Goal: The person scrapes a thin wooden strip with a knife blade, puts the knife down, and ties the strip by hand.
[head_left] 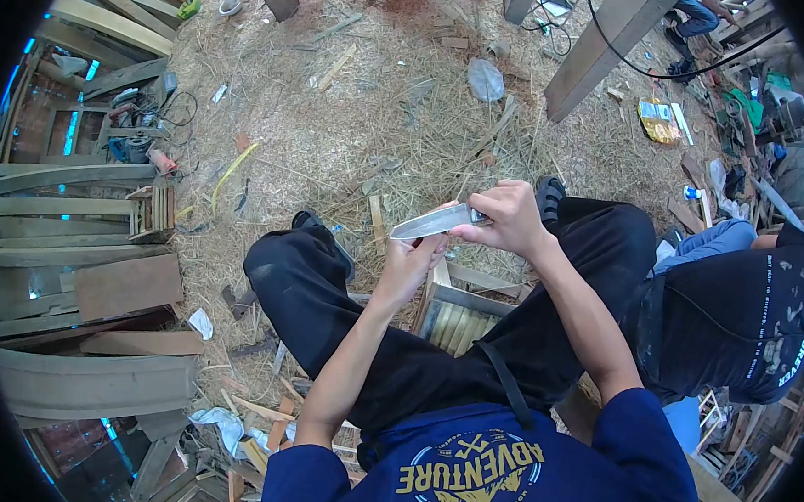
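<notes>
A knife point(432, 222) with a broad grey blade lies across both hands above my knees, its tip to the left. My right hand point(507, 215) is closed in a fist around the handle, which it mostly hides. Under the blade, my left hand point(409, 267) is closed against it, with fingertips showing along the far edge. Whether those fingers hold anything besides the blade is hidden. Between my legs, below the hands, stands a wooden frame point(462, 321) with pale slats.
Wood shavings cover the ground point(321, 127). Curved boards point(87, 367) are stacked at left beside power tools point(143, 149). Wooden posts point(628, 25) and a black cable rise at upper right. A person in a black shirt point(746, 313) sits close on the right; another person point(701, 16) is farther back.
</notes>
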A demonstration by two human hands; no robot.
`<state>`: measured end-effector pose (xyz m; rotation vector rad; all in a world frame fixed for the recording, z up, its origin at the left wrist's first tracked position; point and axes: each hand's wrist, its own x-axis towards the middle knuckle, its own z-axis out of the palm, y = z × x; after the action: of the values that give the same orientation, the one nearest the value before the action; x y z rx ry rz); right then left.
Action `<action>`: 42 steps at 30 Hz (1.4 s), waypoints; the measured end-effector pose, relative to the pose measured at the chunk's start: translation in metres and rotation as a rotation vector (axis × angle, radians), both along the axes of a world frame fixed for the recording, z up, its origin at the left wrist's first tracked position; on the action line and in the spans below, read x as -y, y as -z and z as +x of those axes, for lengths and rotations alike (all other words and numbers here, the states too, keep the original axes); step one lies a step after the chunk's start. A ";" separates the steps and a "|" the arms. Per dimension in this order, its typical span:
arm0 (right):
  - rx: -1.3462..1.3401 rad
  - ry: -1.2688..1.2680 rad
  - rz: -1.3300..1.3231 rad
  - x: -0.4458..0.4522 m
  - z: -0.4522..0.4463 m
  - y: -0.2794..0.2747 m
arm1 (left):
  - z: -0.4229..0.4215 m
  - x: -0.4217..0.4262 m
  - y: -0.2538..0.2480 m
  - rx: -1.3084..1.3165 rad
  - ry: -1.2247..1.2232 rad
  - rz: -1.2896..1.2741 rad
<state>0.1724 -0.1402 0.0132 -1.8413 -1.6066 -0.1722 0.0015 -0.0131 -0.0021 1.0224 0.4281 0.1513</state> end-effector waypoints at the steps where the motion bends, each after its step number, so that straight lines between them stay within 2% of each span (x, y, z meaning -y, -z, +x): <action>1: -0.018 0.010 0.009 0.000 -0.001 0.000 | 0.000 0.001 0.000 -0.010 -0.013 0.059; 4: -0.025 0.022 -0.006 0.000 0.001 -0.001 | -0.001 -0.002 -0.003 -0.018 -0.039 0.173; 11: 0.039 0.038 -0.030 0.001 0.009 -0.001 | -0.001 -0.006 0.001 -0.022 -0.033 0.236; 13: 0.058 0.107 -0.006 0.002 0.013 -0.003 | 0.000 -0.011 0.005 -0.051 -0.008 0.249; 15: 0.060 0.169 -0.006 0.006 0.021 -0.001 | 0.007 -0.010 0.004 -0.004 -0.092 0.232; 16: 0.026 0.260 -0.012 0.006 0.024 0.001 | 0.009 -0.009 0.001 0.019 -0.132 0.223; 19: -0.073 0.546 -0.066 0.010 0.034 0.003 | 0.002 -0.010 -0.018 0.006 -0.053 0.357; 21: -0.137 0.752 -0.148 0.013 0.047 0.000 | -0.002 -0.008 -0.011 0.031 -0.042 0.318; 24: -0.268 0.801 -0.150 0.015 0.048 -0.008 | 0.001 -0.007 -0.011 0.008 -0.055 0.216; 28: -0.242 0.702 -0.054 0.011 0.033 -0.003 | 0.002 -0.014 -0.011 -0.007 -0.082 0.155; 32: -0.211 0.518 0.021 0.007 0.020 -0.003 | 0.001 -0.011 -0.005 -0.033 -0.091 0.252; 34: -0.148 0.390 0.013 0.004 0.014 -0.002 | 0.003 -0.009 -0.003 -0.039 -0.120 0.287; 37: -0.095 0.208 0.021 -0.002 0.000 0.003 | 0.002 -0.007 0.007 -0.063 -0.150 0.167; 39: -0.072 0.104 -0.017 -0.007 -0.010 0.009 | -0.001 -0.009 0.013 -0.057 -0.109 0.245; 40: -0.077 0.096 -0.013 -0.008 -0.013 0.011 | -0.002 -0.009 0.015 -0.055 -0.089 0.282; 42: -0.086 0.077 -0.005 -0.010 -0.015 0.013 | -0.002 -0.009 0.013 -0.028 -0.063 0.202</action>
<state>0.1572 -0.1306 0.0001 -1.8901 -1.4801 -0.1211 -0.0003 -0.0045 -0.0151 1.2110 0.4774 0.2408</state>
